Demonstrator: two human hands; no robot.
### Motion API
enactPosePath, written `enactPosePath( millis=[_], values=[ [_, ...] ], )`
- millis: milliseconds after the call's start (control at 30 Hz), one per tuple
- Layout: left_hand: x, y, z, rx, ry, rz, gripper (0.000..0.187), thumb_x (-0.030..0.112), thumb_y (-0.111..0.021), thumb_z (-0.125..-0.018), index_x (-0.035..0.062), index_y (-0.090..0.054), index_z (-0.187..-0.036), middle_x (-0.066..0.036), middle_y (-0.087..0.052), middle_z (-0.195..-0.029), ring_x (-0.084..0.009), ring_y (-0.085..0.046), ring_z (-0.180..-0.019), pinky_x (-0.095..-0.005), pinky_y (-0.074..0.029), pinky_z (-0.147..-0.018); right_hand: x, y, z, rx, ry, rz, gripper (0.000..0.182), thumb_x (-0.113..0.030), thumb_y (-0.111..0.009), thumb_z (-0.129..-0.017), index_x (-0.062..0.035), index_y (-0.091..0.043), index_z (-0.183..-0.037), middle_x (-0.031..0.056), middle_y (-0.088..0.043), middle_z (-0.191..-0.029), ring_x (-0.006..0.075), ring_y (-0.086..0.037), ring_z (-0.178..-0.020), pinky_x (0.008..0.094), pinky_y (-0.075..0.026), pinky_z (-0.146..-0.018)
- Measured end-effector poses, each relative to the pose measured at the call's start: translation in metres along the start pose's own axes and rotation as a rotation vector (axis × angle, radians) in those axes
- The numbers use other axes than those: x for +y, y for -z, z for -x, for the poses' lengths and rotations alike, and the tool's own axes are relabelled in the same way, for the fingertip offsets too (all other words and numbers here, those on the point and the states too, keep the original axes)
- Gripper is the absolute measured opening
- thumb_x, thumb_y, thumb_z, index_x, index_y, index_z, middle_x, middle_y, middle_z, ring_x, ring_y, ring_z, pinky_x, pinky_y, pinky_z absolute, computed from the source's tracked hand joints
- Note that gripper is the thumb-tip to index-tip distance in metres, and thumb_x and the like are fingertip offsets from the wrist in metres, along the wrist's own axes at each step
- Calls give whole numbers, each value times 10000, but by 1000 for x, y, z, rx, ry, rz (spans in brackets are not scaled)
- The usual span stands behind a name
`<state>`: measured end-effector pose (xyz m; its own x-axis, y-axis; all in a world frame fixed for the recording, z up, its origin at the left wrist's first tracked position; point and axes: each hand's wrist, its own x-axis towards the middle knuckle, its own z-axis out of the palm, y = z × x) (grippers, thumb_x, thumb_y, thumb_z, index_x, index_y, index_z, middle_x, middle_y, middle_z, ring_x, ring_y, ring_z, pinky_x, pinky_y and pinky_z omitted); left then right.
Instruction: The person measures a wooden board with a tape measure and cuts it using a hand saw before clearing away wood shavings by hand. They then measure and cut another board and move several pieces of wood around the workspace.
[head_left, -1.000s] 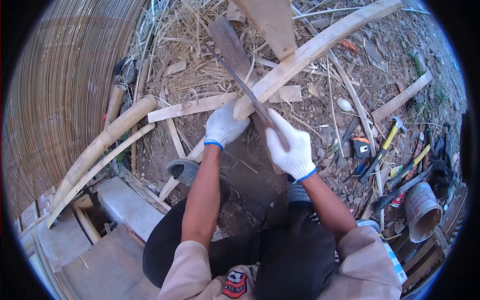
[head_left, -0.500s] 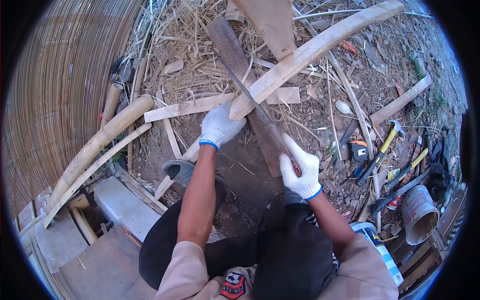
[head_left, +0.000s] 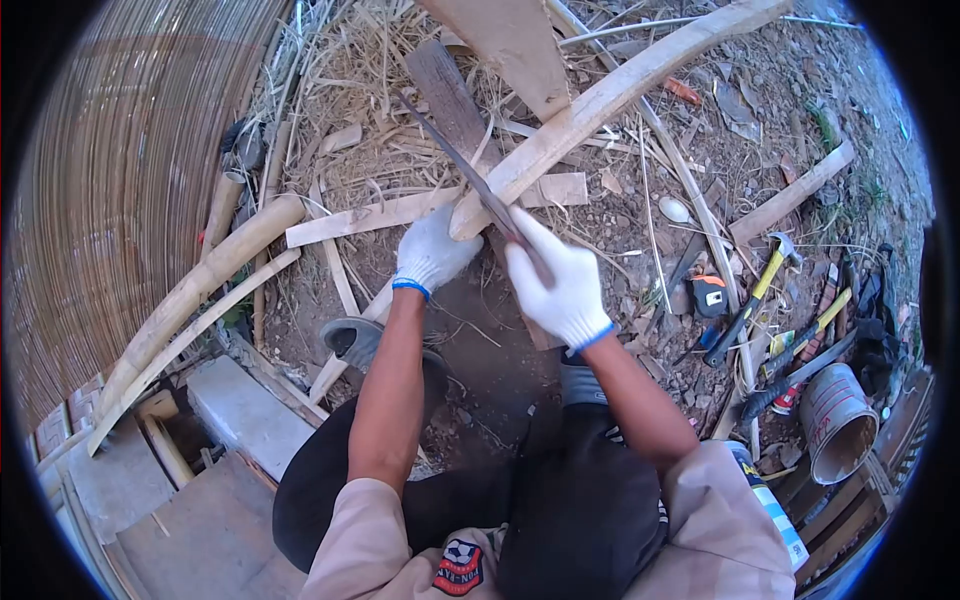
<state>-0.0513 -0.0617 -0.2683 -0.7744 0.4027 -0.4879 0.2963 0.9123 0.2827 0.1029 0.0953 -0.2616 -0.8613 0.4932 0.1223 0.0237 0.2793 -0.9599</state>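
A long, slightly curved bamboo piece [head_left: 600,108] runs from the upper right down to the centre. My left hand [head_left: 437,250], in a white glove, is closed round its near end. My right hand [head_left: 557,280], gloved too, grips the handle of a long dark blade [head_left: 457,158]. The blade lies slantwise across the bamboo near that end, pointing to the upper left. Beneath them is a dark wooden plank [head_left: 455,100]. The blade's handle is mostly hidden in the right glove.
A hammer [head_left: 765,280], a tape measure [head_left: 708,297] and a bucket [head_left: 838,425] are at the right. Curved bamboo [head_left: 200,285] lies at the left beside a slatted screen [head_left: 130,180]. Flat boards [head_left: 245,415] are at the lower left, shavings [head_left: 350,90] beyond.
My right hand has moved up and left with the blade, closer to my left hand. The view has shifted slightly, while my left hand still holds the bamboo end.
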Motion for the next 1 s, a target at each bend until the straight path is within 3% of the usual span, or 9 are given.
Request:
enactPosePath(
  millis=[100,267,367,467,600,800,867,933,1000],
  values=[
    [-8,-1,3,13,-25,-14,635,447,-739,-798,20,-688,-1265,-292,-735,-1160,-459,-703,-1115,-523,-554,-964,-6,14,15,-29,-57,-16,464,-123,-746,-918,-60,-689,-1374,220,-692,-745,344,-734,-638,401,-554,-595],
    [-6,-4,-1,-43,14,-34,649,438,-735,-799,34,-671,-1304,-290,-734,-1163,-460,-708,-1091,-530,-564,-950,-12,113,125,-87,6,71,552,-20,-703,-852,-1,-668,-1403,179,-719,-762,321,-736,-635,394,-569,-623],
    [0,0,2,-28,-8,-37,604,429,-731,-803,41,-684,-1264,-283,-738,-1151,-464,-709,-1072,-536,-566,-936,-8,98,102,-156,-99,78,550,-30,-711,-859,0,-663,-1407,183,-708,-749,320,-729,-629,395,-571,-625],
    [-3,-4,5,66,-44,-8,600,422,-729,-806,50,-685,-1275,-280,-738,-1153,-464,-708,-1075,-539,-564,-936,12,34,40,-47,-9,2,498,-97,-739,-900,-33,-680,-1390,209,-711,-774,334,-725,-633,386,-560,-615],
    [-1,2,2,-12,-18,-5,680,416,-727,-806,69,-641,-1384,-277,-740,-1161,-459,-708,-1090,-535,-565,-942,10,25,34,-27,40,24,484,-109,-729,-913,-36,-680,-1390,214,-719,-795,342,-730,-650,395,-562,-621],
    [-7,-5,3,-10,-34,-12,725,411,-719,-806,66,-617,-1436,-281,-738,-1171,-459,-705,-1107,-525,-563,-960,-10,123,131,-183,-110,110,574,-11,-710,-826,3,-668,-1398,211,-752,-849,332,-775,-735,394,-601,-702],
    [2,4,2,-82,10,-2,736,415,-717,-806,67,-612,-1446,-281,-736,-1183,-459,-702,-1116,-523,-561,-971,-5,105,107,-156,-98,77,558,-19,-714,-842,-3,-671,-1397,203,-751,-836,323,-775,-719,390,-598,-684],
    [1,2,3,-12,-20,14,734,416,-718,-804,67,-615,-1442,-280,-736,-1188,-462,-700,-1119,-524,-559,-977,2,59,63,-77,-83,2,517,-82,-745,-884,-21,-675,-1393,202,-720,-770,327,-735,-614,393,-559,-588],
    [-3,-2,3,7,-33,16,733,414,-719,-801,66,-618,-1439,-278,-737,-1190,-463,-699,-1120,-525,-559,-980,4,12,20,-35,-73,-30,462,-145,-742,-924,-65,-689,-1377,208,-698,-734,344,-724,-618,396,-558,-595]
  ],
)
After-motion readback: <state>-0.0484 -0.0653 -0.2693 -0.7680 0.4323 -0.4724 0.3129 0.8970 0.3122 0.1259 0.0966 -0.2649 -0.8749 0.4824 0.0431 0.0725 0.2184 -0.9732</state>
